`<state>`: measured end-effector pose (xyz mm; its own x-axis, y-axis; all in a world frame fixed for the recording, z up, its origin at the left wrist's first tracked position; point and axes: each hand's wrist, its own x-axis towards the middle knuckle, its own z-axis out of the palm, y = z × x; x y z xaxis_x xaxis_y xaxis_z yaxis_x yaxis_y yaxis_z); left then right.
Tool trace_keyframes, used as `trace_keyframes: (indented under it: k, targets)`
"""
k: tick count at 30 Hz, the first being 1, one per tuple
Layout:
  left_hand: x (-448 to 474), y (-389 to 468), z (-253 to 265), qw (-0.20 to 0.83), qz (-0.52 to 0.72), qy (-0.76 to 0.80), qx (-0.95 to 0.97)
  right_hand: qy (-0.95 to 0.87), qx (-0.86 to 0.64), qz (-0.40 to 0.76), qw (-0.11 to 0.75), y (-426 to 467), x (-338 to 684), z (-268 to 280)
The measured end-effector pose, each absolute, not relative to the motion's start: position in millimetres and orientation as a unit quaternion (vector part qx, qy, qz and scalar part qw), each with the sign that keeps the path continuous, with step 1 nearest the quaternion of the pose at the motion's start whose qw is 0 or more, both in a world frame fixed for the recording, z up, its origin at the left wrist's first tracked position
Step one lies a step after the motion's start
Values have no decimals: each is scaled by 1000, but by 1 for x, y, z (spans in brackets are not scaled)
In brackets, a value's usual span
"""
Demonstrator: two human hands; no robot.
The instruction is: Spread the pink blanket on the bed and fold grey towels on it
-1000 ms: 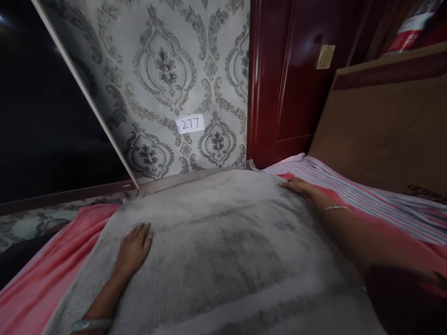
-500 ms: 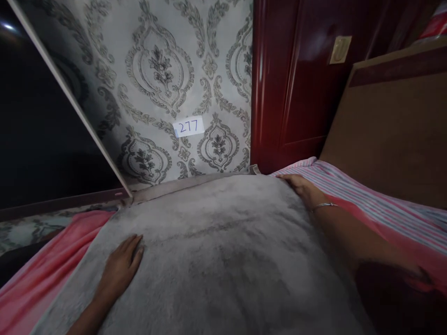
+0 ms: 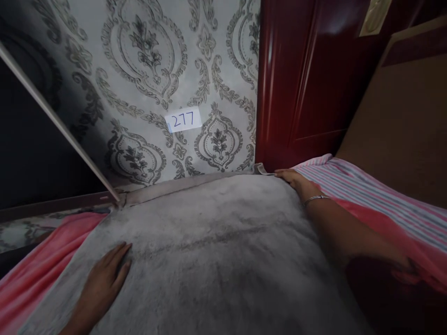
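A large grey plush pillow (image 3: 209,242) lies in front of me, with a flat hem along its far edge. My left hand (image 3: 101,281) rests on the left part of its top, palm down, fingers stretched out and thumb apart. At the far right corner, my right hand (image 3: 296,181) lies along the pillow's side with its fingers extended. Its fingertips are beside a small raised corner flap (image 3: 262,169) of the hem. The right thumb is hidden. A thin metal bangle (image 3: 316,198) circles the right wrist.
Behind the pillow is a patterned wall (image 3: 146,93) bearing a paper label (image 3: 183,119) marked 277. A dark screen-like panel (image 3: 42,139) leans at left. A red door panel (image 3: 293,83), brown board (image 3: 401,121), striped cloth (image 3: 370,190) and pink blanket (image 3: 63,242) surround the pillow.
My left hand has moved a little left and nearer to me on the pillow. My right hand stays at the far right corner. The view has come slightly closer to the wall.
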<state>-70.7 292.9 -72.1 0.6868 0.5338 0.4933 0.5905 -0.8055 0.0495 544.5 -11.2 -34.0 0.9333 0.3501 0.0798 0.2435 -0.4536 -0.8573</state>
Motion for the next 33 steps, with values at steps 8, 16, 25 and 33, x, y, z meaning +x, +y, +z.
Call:
trace_keyframes:
  k: [8, 16, 25, 33]
  targets:
    - [-74, 292, -71, 58, -249, -304, -918, -183, -881, -68, 432, -7, 552, -50]
    - [-73, 294, -70, 60, -231, -299, -924, -177, -924, -114, 318, -9, 532, -53]
    - [-67, 297, -71, 47, -216, -309, -925, -320, -920, -113, 196, -23, 455, -48]
    - [-62, 298, -72, 33, -230, -307, -923, -176, -969, -81, 151, -111, 460, -18]
